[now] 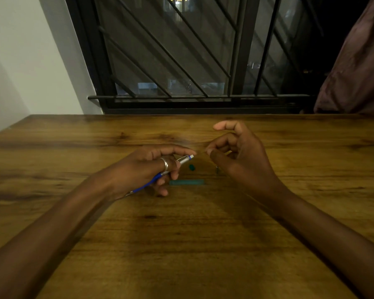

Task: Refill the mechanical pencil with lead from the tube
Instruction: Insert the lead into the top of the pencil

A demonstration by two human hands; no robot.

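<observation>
My left hand [153,167] grips a blue and silver mechanical pencil [183,160], its white back end pointing right and slightly up, its tip hidden under my wrist. My right hand [235,152] pinches a thin lead [201,152] between thumb and forefinger, with the lead's free end close to the pencil's back end. The green lead tube [186,182] lies flat on the wooden table [181,244] just below both hands. A small green cap [192,167] rests between the hands, apart from the tube. A tiny grey piece [217,169] lies by my right palm.
A barred window [181,61] stands behind the table's far edge. A brownish curtain [354,72] hangs at the back right. A white wall [30,61] is at the left.
</observation>
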